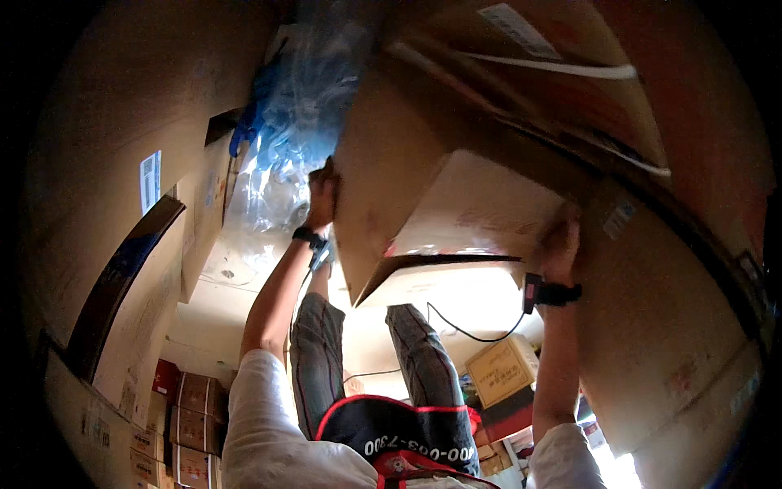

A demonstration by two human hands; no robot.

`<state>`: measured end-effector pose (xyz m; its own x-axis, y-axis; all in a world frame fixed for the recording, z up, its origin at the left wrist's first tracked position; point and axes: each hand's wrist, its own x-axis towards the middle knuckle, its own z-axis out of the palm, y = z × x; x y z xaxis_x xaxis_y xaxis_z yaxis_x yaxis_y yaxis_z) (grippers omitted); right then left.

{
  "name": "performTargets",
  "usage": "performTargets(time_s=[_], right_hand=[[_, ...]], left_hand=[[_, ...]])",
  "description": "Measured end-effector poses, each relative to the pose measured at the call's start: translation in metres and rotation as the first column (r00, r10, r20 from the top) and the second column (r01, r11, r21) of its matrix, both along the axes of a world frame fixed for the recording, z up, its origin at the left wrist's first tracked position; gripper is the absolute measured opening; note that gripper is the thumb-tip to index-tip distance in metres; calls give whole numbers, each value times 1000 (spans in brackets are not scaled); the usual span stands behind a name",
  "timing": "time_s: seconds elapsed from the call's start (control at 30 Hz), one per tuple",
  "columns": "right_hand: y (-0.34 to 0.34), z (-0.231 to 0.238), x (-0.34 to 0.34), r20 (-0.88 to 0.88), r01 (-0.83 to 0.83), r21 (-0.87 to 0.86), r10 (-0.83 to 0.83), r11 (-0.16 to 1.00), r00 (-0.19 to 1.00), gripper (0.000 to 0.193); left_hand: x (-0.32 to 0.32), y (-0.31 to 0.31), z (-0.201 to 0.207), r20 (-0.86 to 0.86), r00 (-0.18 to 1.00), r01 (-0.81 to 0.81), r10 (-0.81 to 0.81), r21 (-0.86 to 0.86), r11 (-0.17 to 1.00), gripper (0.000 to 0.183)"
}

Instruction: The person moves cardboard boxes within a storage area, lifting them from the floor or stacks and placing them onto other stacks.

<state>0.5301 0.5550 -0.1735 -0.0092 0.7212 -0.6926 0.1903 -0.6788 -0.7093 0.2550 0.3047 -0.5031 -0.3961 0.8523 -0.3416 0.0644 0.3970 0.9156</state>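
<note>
Two bare hands on one large carton [383, 175], which sits in the middle of the view, tilted, with a low corner pointing toward the wearer's legs. Left hand [322, 196] at its left side, fingers dark and bent against the cardboard; right hand [560, 248] at the opposite side, blurred and in shadow. Carton held between them; how far the fingers curl, cannot tell. Clear plastic wrapping [281, 175] just beside the left hand, bluish toward the top. Dark band on each wrist; thin black cable [472, 336] hanging near the right one. Tall cardboard [98, 163] along the left, white label [151, 181] on it. White strap [562, 69] across cardboard at upper right. Stacked boxes [195, 428] lower left; smaller box [501, 371] lower right. Dark, red-edged apron [391, 420] on wearer.
</note>
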Motion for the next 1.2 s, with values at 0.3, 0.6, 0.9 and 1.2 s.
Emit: performTargets(time_s=[0.3,0.6,0.9,1.2], right_hand=[[34,-72,13,325,-97,16,86,995,942,69],[45,-79,-37,187,-157,55,145,986,972,59],[17,-111,42,775,-644,-5,410,765,481,67],[-88,103,-36,342,-613,51,562,789,753,19]], left_hand=[[-19,50,-67,-122,989,71,-88,-136,988,34],[11,35,-77,546,823,-70,160,-182,981,57],[-1,14,50,653,583,-203,484,-460,864,56],[-84,-200,257,406,777,-56,482,-717,695,32]])
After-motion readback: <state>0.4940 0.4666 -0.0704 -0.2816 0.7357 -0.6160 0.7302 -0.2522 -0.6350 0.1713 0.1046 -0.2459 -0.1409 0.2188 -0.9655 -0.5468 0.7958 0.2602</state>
